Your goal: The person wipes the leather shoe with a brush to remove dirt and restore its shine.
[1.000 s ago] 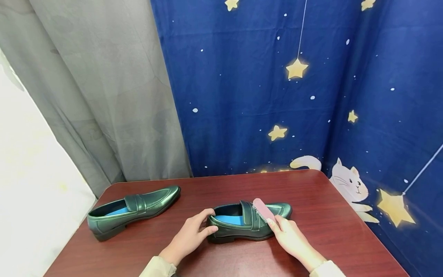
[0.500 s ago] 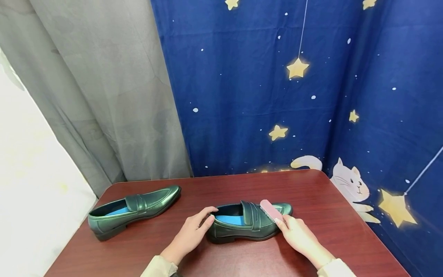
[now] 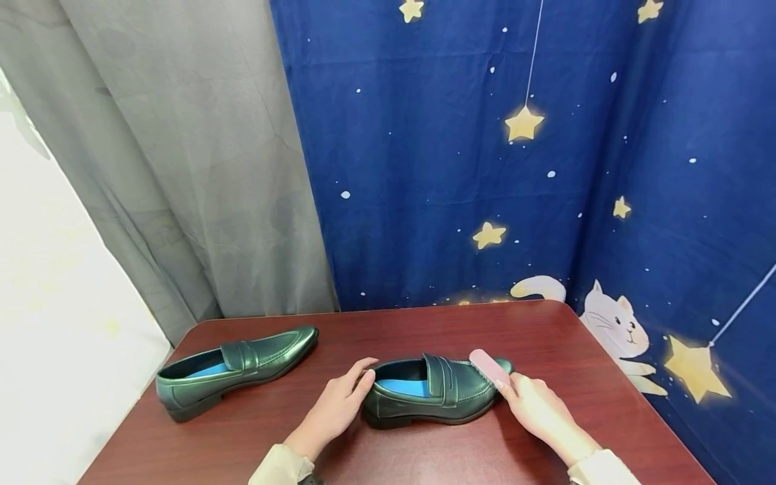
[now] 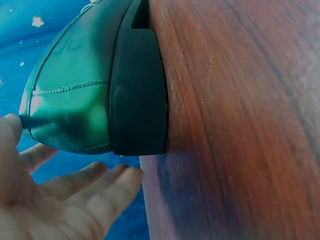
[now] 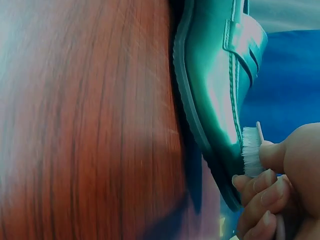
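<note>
Green shoe (image 3: 412,407) and pink brush (image 3: 490,367) in front of me

My cream sleeves (image 3: 281,465) are closest, and then come my hands. My left hand (image 3: 332,407) is at the back of the shoe. Its fingers are loose and spread apart, with one tip touching the top of the heel. My right hand (image 3: 539,407) pinches the brush, and the white bristles (image 5: 251,152) touch the top of the shoe near its toe. The shoe sits upright on the red-brown surface (image 3: 424,458), toe to my right, with a bright blue insole (image 3: 403,387) inside. A matching green shoe (image 3: 242,370) sits off to my left, well apart from this one. Past the surface, a gray curtain (image 3: 182,168) hangs on the left. Next to it is a blue curtain (image 3: 424,135) with yellow stars (image 3: 524,124) and a white cat (image 3: 615,320) on it.
</note>
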Available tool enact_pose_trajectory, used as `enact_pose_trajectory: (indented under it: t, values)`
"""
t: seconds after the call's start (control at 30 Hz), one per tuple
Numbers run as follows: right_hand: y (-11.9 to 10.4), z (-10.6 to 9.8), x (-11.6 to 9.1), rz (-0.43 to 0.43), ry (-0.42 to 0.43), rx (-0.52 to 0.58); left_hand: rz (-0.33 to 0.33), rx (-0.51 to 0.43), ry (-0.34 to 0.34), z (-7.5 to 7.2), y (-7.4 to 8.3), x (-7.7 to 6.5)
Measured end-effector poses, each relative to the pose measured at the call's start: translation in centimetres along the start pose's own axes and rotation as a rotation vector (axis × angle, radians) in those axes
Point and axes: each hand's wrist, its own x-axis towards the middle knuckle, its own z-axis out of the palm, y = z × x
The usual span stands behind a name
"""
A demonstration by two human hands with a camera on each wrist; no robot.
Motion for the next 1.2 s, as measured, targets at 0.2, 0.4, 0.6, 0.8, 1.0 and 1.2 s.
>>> enact_pose_trajectory:
  t: [0.2,0.4,0.6,0.8,1.0,1.2]
  values:
    - [1.0,-0.6,0.1,0.019,0.001,-0.009,-0.058,-0.006,-0.046,-0.2,0.1,0.1]
    - [2.1,-1.3,0.2,0.022,0.008,-0.023,-0.153,-0.133,-0.144,-0.5,0.6,0.3]
    - [2.8,-1.6,0.3,0.034,0.005,-0.017,-0.246,-0.207,-0.218,-0.1,1.3,0.6]
    - [3.0,-1.4,0.3,0.033,0.008,-0.008,-0.330,-0.373,-0.253,0.1,1.8,0.8]
    - [3.0,-1.1,0.1,0.030,0.015,-0.007,-0.336,-0.428,-0.196,0.3,2.2,0.7]
    - [3.0,-1.0,0.1,0.033,0.017,-0.002,-0.309,-0.427,-0.098,0.7,2.4,0.4]
